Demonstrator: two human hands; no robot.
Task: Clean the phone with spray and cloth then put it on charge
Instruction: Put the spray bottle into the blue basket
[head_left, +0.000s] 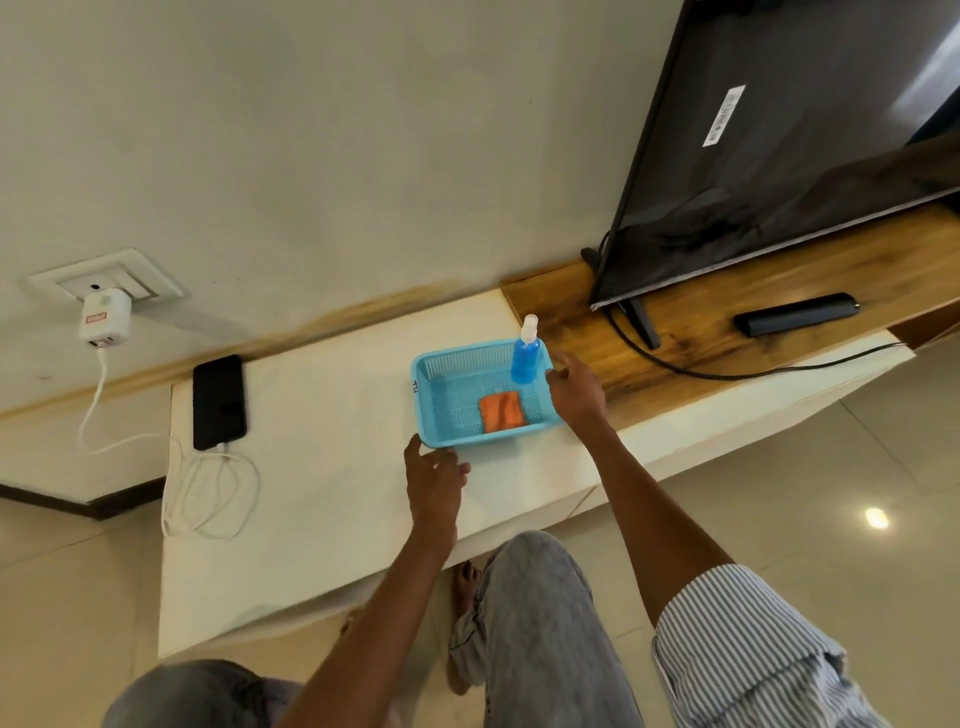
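Head view: I see both hands spread at the blue basket (431, 364), left hand (434, 475) near its front corner, right hand (574, 387) beside the spray bottle (525, 353). The orange cloth (501, 411) lies inside. The phone (219, 401) lies on the table (332, 499), already cabled. I judge cleaning unstarted; next, grasp the spray.

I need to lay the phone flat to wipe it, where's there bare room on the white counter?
Bare patch: between the phone and the blue basket, running to the counter's front edge. Crowded: the left edge, with the looped charger cable, and the basket's right, beside the wooden shelf.
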